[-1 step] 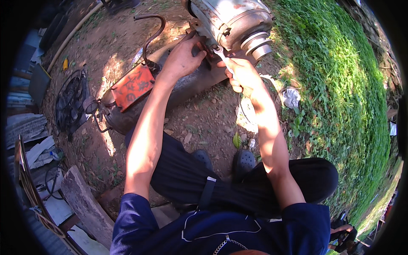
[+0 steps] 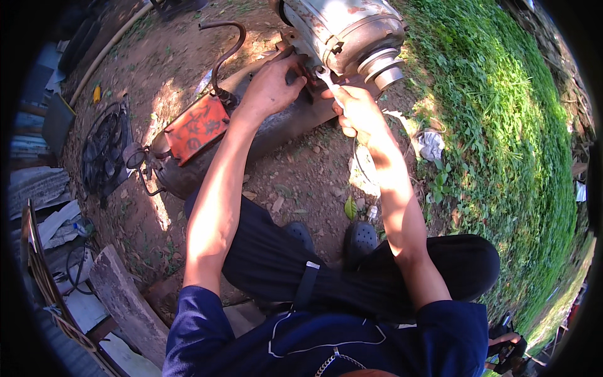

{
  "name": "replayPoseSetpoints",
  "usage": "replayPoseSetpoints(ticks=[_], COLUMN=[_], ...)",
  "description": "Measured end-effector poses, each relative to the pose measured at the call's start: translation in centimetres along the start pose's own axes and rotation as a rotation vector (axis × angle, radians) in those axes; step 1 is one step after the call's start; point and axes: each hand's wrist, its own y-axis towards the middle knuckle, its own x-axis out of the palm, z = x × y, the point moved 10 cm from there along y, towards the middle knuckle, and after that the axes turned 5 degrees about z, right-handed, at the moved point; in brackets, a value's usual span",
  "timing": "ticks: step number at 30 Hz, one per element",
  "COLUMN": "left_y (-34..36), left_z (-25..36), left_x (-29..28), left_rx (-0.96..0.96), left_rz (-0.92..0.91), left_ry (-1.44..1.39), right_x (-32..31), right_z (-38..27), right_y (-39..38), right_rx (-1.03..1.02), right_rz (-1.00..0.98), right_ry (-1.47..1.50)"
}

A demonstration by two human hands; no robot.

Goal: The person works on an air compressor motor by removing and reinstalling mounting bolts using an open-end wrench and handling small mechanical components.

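Observation:
My right hand (image 2: 358,113) is closed around an open-end wrench (image 2: 334,88), whose jaw sits at the bracket under a weathered grey motor (image 2: 342,28) with a stepped metal pulley (image 2: 383,68). To its left, my left hand (image 2: 273,88) reaches in at the dark metal bracket (image 2: 288,41), fingers bent; what they grip is hidden. Both are above a long rusty cylindrical tank (image 2: 264,144) carrying an orange marked plate (image 2: 195,125), a bent pipe (image 2: 233,47) and a round gauge (image 2: 134,155).
Dirt surrounds my feet, with grass (image 2: 502,125) to the right. At left lie black coiled items (image 2: 103,151), a long pole (image 2: 110,47), corrugated sheets (image 2: 41,182) and a weathered board (image 2: 125,301). Another person's hand (image 2: 502,339) shows at lower right.

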Motion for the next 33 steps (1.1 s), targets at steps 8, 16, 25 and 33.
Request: replayPoseSetpoints(ticks=[8, 16, 25, 33], left_y=[-0.3, 0.6, 1.2, 2.0], left_z=[0.0, -1.7, -4.0, -4.9], left_x=[0.6, 1.2, 1.7, 0.4], left_rx=[0.05, -0.015, -0.068, -0.184], left_rz=[-0.01, -0.11, -0.18, -0.204], left_ry=[0.06, -0.044, -0.253, -0.494], right_x=[1.1, 1.7, 9.1, 15.8], right_z=[0.1, 0.6, 4.9, 9.5], right_y=[-0.1, 0.0, -0.7, -2.9], right_rx=[0.031, 0.055, 0.07, 0.245], right_rz=[-0.13, -0.069, 0.079, 0.099], right_ry=[0.185, 0.272, 0.633, 0.492])
